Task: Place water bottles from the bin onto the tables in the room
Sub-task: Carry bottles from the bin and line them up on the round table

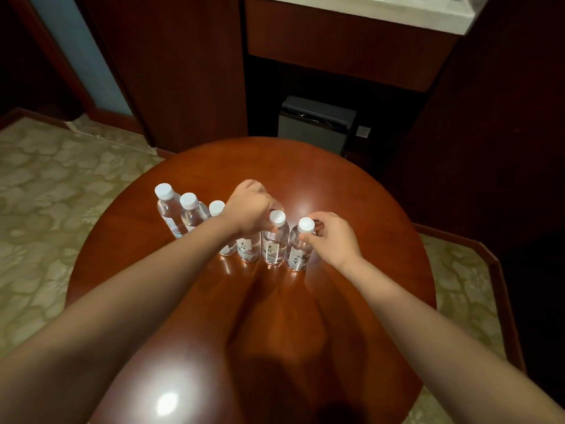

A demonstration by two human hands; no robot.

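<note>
**Both your hands sit on the last two bottles of a row standing at the middle of the table.**

The round table (351, 209) fills most of the view. Past its far edge stand a dark cabinet (336, 41) and a grey box (316, 123), and carpet (61, 185) lies on either side of it. Six upright bottles make a row (189, 215) across the table's middle, packed close. Your right hand (333, 240) pinches the end bottle (298, 255) at its neck. Your left hand (249, 209) seems to curl round the neck of the next bottle (273, 249), and its wrist hides another bottle's cap. Both held bottles stand vertical on the table, so letting go looks like a straight lift upward. A sideways brush could topple the neighbours. No bin shows.
</note>
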